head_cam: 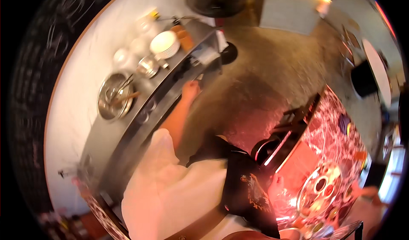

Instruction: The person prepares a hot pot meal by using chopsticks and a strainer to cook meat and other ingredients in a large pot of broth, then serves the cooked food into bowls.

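Note:
My left arm reaches forward, and the blurred left hand point(191, 88) is at the front edge of the stainless steel counter point(143, 141). A small pale thing shows at its fingertips; I cannot tell whether it is held. Just beyond the hand, a white container point(206, 55) and dark items sit within the steel lower section of the counter. What looks like my right hand point(275, 183) is beside my black apron point(246, 192), near a red-lit rectangular board point(298, 161) on the marble-patterned table point(332, 121). Its fingers are too blurred to read.
On the counter are a steel bowl point(115, 96) with utensils, a steel pot point(148, 67), stacked white plates point(165, 44) and orange containers point(183, 37). A round tray point(302, 195) holds small dishes. Another person's hand point(356, 189) is across the table. A black stool point(229, 53) stands beyond.

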A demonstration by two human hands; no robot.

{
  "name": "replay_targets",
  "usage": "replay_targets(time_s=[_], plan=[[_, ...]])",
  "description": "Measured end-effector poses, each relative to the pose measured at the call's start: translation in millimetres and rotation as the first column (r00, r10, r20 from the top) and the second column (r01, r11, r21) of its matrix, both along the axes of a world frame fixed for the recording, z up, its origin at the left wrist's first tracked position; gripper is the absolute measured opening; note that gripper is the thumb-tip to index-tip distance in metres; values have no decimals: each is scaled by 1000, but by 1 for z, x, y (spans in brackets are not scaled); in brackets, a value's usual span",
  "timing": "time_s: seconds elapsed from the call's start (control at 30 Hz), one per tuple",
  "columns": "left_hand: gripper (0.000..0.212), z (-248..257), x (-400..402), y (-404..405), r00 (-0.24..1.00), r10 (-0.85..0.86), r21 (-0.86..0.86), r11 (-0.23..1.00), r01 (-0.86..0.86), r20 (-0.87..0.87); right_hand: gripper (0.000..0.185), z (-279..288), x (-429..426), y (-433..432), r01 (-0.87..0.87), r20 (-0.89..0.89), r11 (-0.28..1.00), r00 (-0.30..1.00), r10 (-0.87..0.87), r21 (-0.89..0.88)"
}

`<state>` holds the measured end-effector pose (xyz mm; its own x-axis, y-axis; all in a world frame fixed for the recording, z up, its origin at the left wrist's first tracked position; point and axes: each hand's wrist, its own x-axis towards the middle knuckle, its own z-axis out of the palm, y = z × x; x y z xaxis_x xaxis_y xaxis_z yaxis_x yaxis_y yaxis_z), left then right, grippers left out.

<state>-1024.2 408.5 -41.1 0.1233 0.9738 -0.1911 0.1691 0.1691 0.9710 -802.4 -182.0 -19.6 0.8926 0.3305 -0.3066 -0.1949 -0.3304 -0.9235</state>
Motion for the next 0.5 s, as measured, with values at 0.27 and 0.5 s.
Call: replay_targets(time_s=[0.27,0.5], plan=[[32,73,-177,167,631,374,488,873,9,-680,15,-4,86,100,-42,206,998,978,33,43],[46,53,-177,184,-52,21,-30,586,810,-998,18,33,-14,160,59,271,977,963,-2,-204]])
